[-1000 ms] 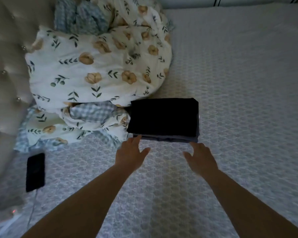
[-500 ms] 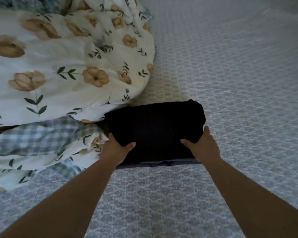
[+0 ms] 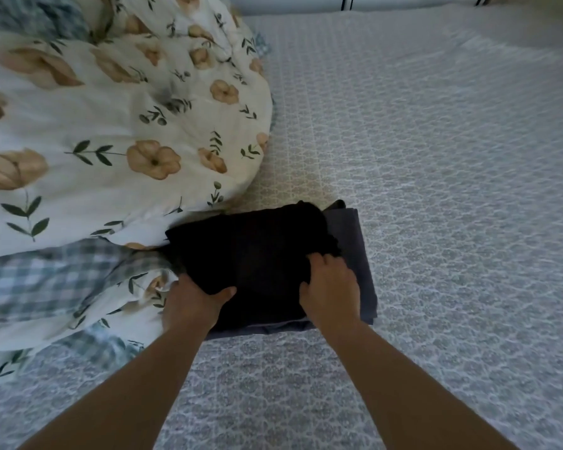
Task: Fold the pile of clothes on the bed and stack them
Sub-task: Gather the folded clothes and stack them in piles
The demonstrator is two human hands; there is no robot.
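A folded black garment (image 3: 251,251) lies on top of a folded dark grey garment (image 3: 355,254) on the bed; the grey one shows along the right and front edges. My left hand (image 3: 192,302) grips the black garment's near left corner, thumb on top. My right hand (image 3: 330,285) holds its right side, where the black cloth is bunched up under the fingers.
A big floral duvet (image 3: 111,131) with a blue checked underside (image 3: 46,280) is heaped at the left, touching the stack. The patterned grey bedspread (image 3: 436,157) stretches to the right and front. A wall edge runs along the top.
My hands went from hovering in front of the stack to gripping the black garment. The black top piece has shifted left, baring the grey garment on the right. The camera moved closer.
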